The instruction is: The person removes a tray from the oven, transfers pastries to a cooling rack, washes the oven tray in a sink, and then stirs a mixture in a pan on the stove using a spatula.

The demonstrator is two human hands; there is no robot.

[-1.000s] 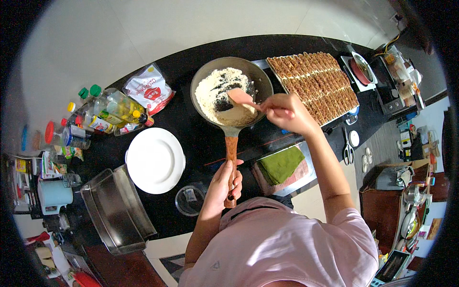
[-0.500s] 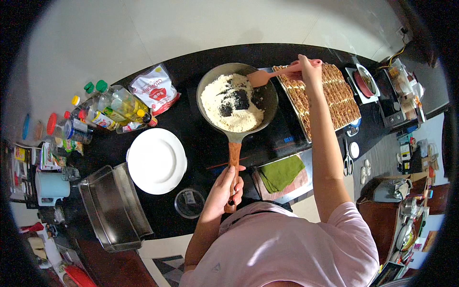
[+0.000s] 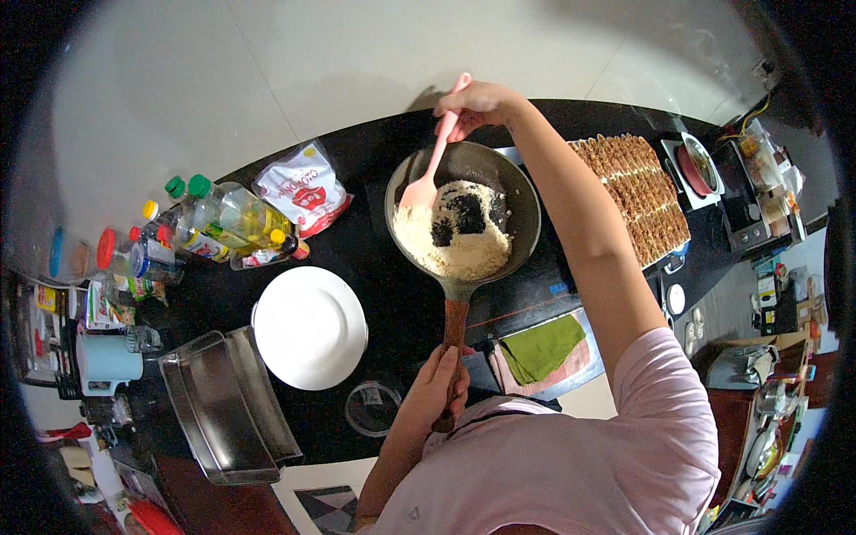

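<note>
A dark frying pan (image 3: pixel 523 201) with a wooden handle rests on the black cooktop. Pale, powdery flour-like stuff (image 3: pixel 468 254) lies in it, with dark pan bottom showing through in the middle. My left hand (image 3: pixel 434 390) is wrapped round the lower part of the handle. Over the pan's far rim, my right hand (image 3: pixel 477 109) grips a pink spatula (image 3: pixel 440 147). The spatula's blade touches the powder at the pan's left side.
Left of the pan are a white plate (image 3: pixel 310 328), a white-and-red bag (image 3: pixel 306 190), several bottles (image 3: pixel 236 214) and a metal tray (image 3: pixel 218 410). Rightward lies a tray of brown, crumbly-topped food (image 3: pixel 629 192). A green cloth (image 3: pixel 542 349) sits at the near edge.
My right hand has swung left with the spatula, from above the brown food to the pan's far side. The blade has gone from the pan's right side to its left, pushing powder.
</note>
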